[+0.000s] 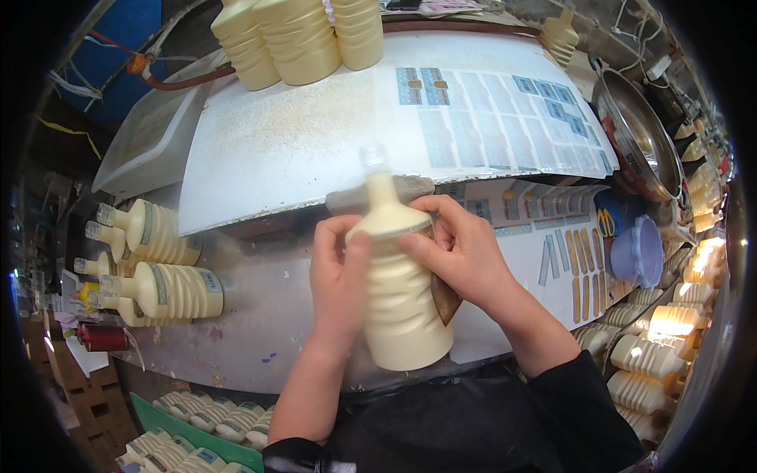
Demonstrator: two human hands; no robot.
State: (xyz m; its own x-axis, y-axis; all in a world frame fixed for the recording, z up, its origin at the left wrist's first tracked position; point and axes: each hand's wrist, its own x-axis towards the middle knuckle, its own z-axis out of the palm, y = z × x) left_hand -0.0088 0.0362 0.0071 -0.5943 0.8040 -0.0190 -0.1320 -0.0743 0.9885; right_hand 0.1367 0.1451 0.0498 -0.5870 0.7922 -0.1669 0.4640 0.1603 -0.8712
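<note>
A cream bottle (404,323) with a rippled body and a clear glass top stands between my two hands, its neck tipped slightly away from me. My left hand (337,264) is closed against the left of its shoulder. My right hand (465,240) grips the opposite side, thumb pressed on a narrow printed strip label (400,232) that runs round the shoulder. A brown, pointed flat piece (447,301) shows beneath my right hand, along the bottle's side; its upper part is hidden. Behind the bottle's neck lies a grey folded cloth or block (347,201).
Several finished-looking bottles (169,292) lie at left. Blue labels (481,118) cover the raised white board (292,150). Strip labels (583,260), yellow-handled scissors (605,222) and a lilac tub (637,252) are at right, near a metal pan (643,130). Bottles (300,39) stand at the back.
</note>
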